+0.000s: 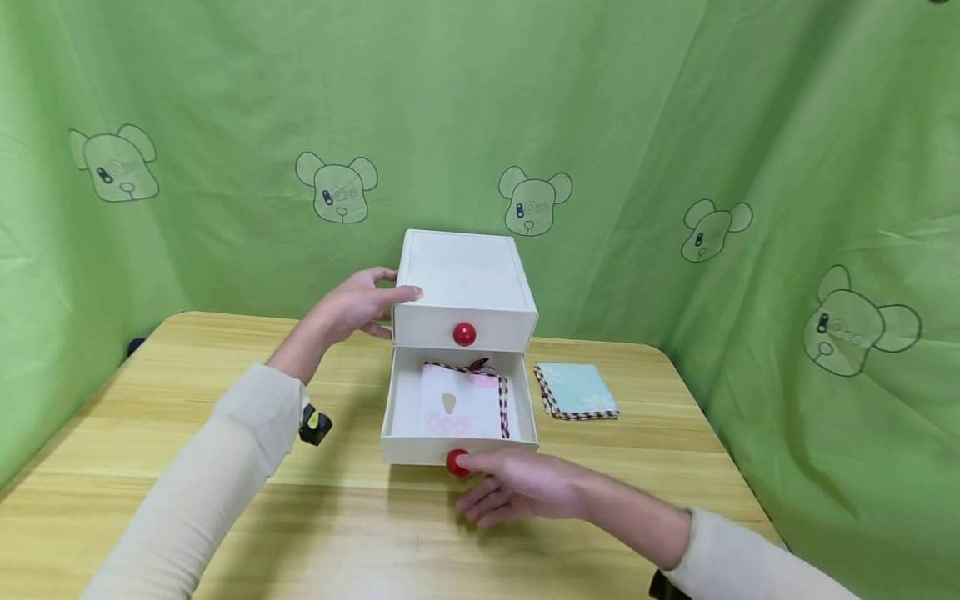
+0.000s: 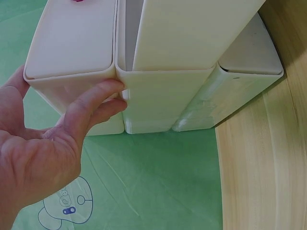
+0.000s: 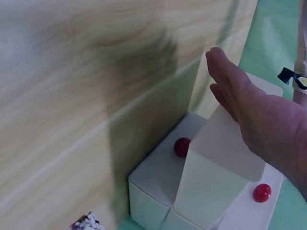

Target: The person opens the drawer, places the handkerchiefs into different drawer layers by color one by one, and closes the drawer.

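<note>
white cabinet (image 1: 465,271) meets a spread left hand (image 1: 358,303)

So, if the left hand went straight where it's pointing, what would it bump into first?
The left hand would probably bump the white drawer unit straight away: its fingers seem to touch the side.

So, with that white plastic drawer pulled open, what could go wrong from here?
The pink-and-white folded cloth with checkered edging reaches back near the box above the open white drawer, so it might snag if the drawer is closed.

The left hand touches only one side of the stacked white boxes, which could shift if pushed.

The right hand isn't wrapped round the round red knob; it may slip.
</note>
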The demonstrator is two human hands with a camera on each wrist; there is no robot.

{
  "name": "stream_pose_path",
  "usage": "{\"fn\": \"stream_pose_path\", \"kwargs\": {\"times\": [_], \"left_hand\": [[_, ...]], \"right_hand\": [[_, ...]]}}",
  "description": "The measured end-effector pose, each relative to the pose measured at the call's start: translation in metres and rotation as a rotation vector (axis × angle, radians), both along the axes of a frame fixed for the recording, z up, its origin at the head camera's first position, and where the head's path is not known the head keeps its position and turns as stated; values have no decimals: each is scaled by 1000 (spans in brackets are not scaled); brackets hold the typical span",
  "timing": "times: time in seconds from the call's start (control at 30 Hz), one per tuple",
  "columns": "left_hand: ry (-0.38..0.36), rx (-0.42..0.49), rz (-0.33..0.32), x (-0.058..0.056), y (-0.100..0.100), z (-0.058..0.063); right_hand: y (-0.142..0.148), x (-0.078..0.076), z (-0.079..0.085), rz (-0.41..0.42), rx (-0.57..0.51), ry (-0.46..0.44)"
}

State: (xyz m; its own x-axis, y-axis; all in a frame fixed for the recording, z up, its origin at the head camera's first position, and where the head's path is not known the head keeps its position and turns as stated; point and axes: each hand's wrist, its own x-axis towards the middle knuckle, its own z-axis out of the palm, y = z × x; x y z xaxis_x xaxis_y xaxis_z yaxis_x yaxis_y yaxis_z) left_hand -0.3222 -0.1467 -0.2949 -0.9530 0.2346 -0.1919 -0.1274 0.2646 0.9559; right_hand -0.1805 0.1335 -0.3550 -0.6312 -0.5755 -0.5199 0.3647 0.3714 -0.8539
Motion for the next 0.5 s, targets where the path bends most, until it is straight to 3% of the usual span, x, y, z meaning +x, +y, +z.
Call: {"fn": "stream_pose_path", "kwargs": {"times": [0.5], "left_hand": [[0, 1, 1, 0, 0, -1]], "right_hand": [[-10, -5, -6, -160, -184, -44]]}}
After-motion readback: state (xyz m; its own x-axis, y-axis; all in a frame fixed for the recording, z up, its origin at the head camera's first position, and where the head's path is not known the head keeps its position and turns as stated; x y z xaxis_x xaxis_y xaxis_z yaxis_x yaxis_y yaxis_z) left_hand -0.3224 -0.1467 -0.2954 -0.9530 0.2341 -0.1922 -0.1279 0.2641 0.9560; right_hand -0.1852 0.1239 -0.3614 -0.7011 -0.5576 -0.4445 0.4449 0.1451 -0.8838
